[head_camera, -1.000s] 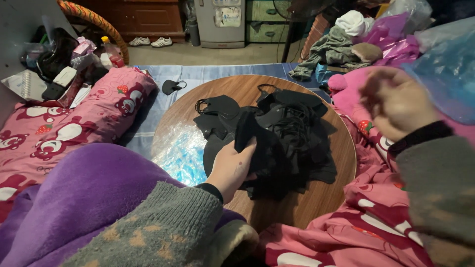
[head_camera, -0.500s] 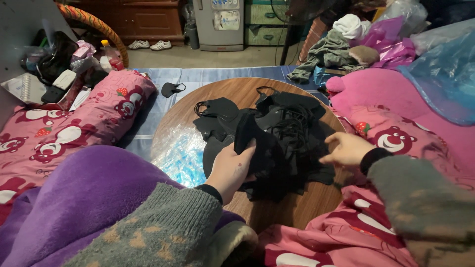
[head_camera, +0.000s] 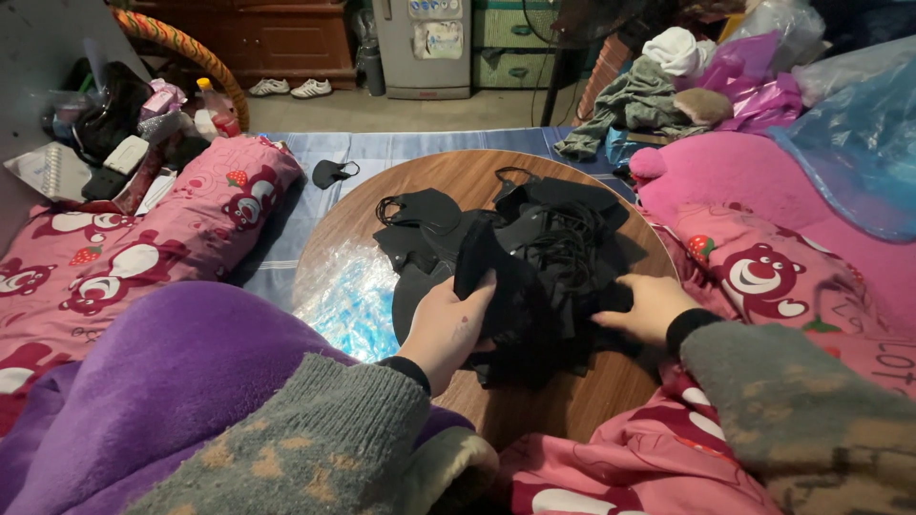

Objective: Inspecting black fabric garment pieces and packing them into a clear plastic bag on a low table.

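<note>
Two hands on black mask pile [head_camera: 534, 267], left hand [head_camera: 447, 329] gripping, right hand [head_camera: 649, 307] touching

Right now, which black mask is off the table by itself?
The lone black face mask on the blue mat, left of the round table; the others are piled on it.

Left hand [head_camera: 447, 327] extends forward from a grey knitted sleeve, fingers curled in a grip; right hand [head_camera: 646, 307] reaches inward, palm down, fingers bent.

Matt black cloth masks [head_camera: 534, 267] heaped on a round wooden table [head_camera: 572, 401].
Table grain smooth, faintly glossy; crinkled clear plastic sheet [head_camera: 348, 296] shines; knitted sleeves look rough.
</note>
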